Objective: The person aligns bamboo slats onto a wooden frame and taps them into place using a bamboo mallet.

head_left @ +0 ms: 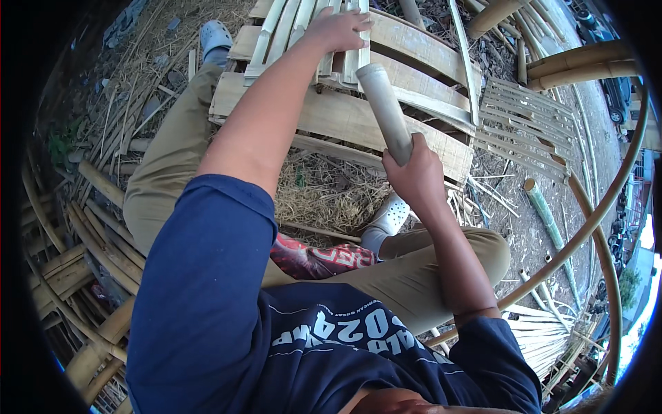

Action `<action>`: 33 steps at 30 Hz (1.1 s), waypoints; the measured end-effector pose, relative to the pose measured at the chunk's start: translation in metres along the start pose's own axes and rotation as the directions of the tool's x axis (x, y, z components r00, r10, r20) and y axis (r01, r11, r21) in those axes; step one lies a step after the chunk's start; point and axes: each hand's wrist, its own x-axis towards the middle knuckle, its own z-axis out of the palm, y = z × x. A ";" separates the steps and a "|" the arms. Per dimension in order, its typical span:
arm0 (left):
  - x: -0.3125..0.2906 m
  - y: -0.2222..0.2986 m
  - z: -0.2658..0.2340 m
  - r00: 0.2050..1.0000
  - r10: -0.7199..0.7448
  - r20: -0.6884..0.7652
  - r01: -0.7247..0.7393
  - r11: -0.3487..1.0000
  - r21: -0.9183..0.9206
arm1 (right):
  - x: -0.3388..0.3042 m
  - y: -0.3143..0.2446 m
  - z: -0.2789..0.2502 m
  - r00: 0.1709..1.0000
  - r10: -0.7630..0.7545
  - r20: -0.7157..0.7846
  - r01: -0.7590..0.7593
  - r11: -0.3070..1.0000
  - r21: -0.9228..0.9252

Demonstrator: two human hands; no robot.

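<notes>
My left hand [339, 30] reaches over the bamboo slats [278, 33], its fingers spread on or just over the rightmost slat [353, 56]. The slats lie side by side, crossed by a thin strip [427, 105] near their closer ends. Below them is a wooden pallet [331, 114] of pale planks. My right hand [418, 174] is closed around the lower end of a thick grey cylinder [383, 103], a pipe or a smooth round club; I cannot tell which. Its upper end tilts up and left, close to the slat ends.
A slatted bamboo panel [527, 124] lies on the ground at the right. Curved bamboo poles [593, 221] arch along the right side, near a green bamboo length [552, 224]. Straw [324, 190] covers ground between my legs. Bamboo pieces [103, 241] are piled at the left.
</notes>
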 end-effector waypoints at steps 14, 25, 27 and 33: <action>-0.004 -0.001 0.003 1.000 -0.015 0.027 0.015 0.999 0.033 | 0.007 -0.008 0.004 0.997 0.058 0.056 -0.055 0.997 -0.059; -0.004 0.002 -0.021 0.987 -0.103 0.122 0.127 0.971 -0.203 | 0.009 0.002 -0.010 0.991 0.124 0.046 -0.127 0.990 0.066; -0.005 0.003 -0.022 0.988 -0.096 0.119 0.120 0.969 -0.216 | 0.011 0.005 -0.015 0.995 0.083 0.055 -0.086 0.995 0.045; -0.012 0.024 -0.041 0.987 -0.063 0.149 0.090 0.980 -0.180 | 0.001 -0.014 -0.036 0.940 0.262 -0.220 -0.125 0.862 0.491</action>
